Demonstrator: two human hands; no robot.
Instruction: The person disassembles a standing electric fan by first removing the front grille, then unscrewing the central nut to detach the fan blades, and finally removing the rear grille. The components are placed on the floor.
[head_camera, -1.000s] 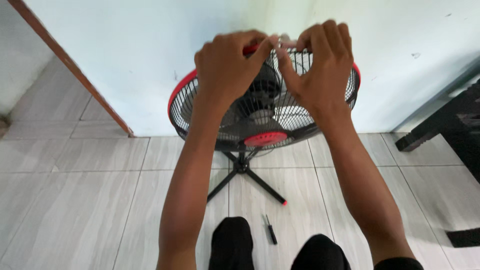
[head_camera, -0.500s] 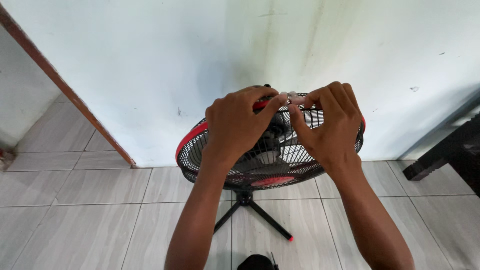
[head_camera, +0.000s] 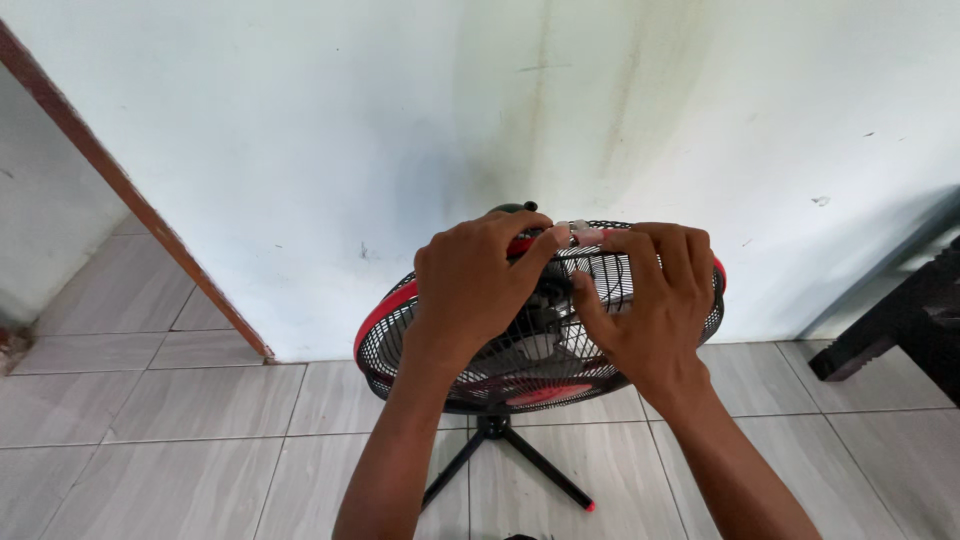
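A standing fan (head_camera: 520, 365) with a black wire grille and a red rim stands on crossed black legs against the wall. My left hand (head_camera: 470, 285) grips the top of the red rim, its thumb at a small pale clip (head_camera: 580, 233) on the rim. My right hand (head_camera: 650, 300) lies over the upper right of the grille, fingers curled on the wires beside the clip. Behind the wires, the fan's hub and blades show dimly.
A pale wall (head_camera: 300, 150) rises right behind the fan. A brown door frame (head_camera: 130, 195) slants at the left. Dark furniture legs (head_camera: 890, 340) stand at the right edge. Grey floor tiles (head_camera: 180, 440) spread around the fan's legs (head_camera: 545, 475).
The view has tilted up, so the fan sits lower in the frame and the screwdriver on the floor and my knees have left view. My right hand's fingers have flattened onto the grille.
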